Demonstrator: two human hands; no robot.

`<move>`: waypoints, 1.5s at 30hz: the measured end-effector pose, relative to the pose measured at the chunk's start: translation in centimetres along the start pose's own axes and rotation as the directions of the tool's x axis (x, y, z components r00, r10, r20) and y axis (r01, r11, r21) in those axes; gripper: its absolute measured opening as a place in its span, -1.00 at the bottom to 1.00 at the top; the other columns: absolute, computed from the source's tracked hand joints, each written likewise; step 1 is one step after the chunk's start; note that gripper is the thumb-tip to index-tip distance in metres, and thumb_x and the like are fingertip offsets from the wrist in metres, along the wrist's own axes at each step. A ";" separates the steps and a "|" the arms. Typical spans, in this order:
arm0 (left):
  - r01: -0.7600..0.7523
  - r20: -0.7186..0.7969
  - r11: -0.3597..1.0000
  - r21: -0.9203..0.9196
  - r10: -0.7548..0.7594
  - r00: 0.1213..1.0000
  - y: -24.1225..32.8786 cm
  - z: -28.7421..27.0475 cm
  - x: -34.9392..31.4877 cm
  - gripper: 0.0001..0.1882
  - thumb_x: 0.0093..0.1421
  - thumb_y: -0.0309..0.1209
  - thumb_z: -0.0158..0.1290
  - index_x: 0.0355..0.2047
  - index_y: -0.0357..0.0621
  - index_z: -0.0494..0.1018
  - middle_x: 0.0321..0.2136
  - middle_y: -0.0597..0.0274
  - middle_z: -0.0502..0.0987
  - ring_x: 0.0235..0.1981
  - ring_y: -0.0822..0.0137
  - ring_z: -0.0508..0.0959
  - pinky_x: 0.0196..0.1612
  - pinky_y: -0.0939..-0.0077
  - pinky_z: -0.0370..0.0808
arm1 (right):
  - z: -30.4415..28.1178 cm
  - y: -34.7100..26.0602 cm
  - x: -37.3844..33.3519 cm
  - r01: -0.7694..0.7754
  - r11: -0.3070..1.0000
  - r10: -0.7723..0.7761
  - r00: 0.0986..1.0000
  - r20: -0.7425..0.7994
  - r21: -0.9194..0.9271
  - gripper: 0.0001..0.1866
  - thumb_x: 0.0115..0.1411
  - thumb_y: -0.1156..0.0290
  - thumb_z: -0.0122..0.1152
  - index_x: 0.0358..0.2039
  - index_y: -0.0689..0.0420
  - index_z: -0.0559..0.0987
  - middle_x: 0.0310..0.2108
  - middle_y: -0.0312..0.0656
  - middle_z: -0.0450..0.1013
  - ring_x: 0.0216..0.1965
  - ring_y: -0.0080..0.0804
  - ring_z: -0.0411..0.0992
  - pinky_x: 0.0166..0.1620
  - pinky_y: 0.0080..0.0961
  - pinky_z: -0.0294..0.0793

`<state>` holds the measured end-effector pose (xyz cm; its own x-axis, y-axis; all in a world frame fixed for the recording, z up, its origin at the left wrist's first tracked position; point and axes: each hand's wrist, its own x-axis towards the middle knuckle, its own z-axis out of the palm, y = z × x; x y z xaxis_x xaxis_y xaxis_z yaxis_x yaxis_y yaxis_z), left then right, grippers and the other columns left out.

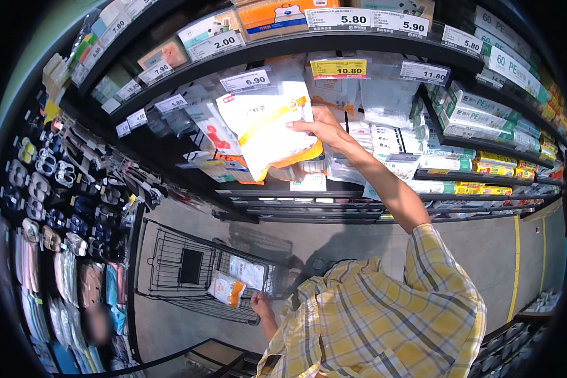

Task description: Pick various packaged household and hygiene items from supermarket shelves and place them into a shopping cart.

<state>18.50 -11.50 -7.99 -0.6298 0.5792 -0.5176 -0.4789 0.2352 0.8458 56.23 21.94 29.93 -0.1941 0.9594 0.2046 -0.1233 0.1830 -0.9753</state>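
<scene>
Big dark shelving unit (334, 44) fills the top of the view, price tags running along every shelf edge, and that is our landmark. Off to the left of the shelving, a black display wall (50, 208) hangs thick with small packaged goods and soft coloured items. Below the shelving, on the grey floor, sits a black wire shopping cart (189, 271), with two flat packets lying inside it, one white (247, 271), one white and orange (225, 288).

Right hand (324, 129) is up at the shelving, arm stretched out from a yellow checked sleeve (390, 315). Its grip is closed on a white and orange packet (268, 129), thumb on the front face, fingers behind the right edge. The packet hangs tilted in front of the second shelf down, just under the price tags, with other clear and white bags hanging beside and behind it.

Left hand (259, 303) is down at the cart, well below the shelving, at the cart's near rim. Its grip looks curled around the top wire there, though the hand is small in the view and the fingers are hard to read.

Right of the held packet, along the shelving, rows of green-and-white boxes (479, 116) and yellow boxes (498, 160) are stacked.
</scene>
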 end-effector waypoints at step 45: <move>0.059 0.401 0.998 -0.018 -0.047 0.915 12.4 13.0 -11.6 -0.57 0.09 -0.36 0.15 -0.04 -0.20 0.35 -0.18 0.25 0.48 -0.17 0.47 0.46 -0.12 0.58 0.39 | 13.9 15.6 -17.1 -0.473 0.881 0.459 0.862 0.215 0.013 -0.56 0.13 0.39 0.17 -0.02 0.31 0.32 -0.15 -0.11 0.41 -0.14 -0.45 0.40 -0.12 -0.55 0.40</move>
<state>27.81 -5.19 10.18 -0.3086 0.8318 -0.4614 -0.5262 0.2548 0.8113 44.14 5.39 12.39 -0.4337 0.8646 -0.2537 -0.0298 -0.2952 -0.9550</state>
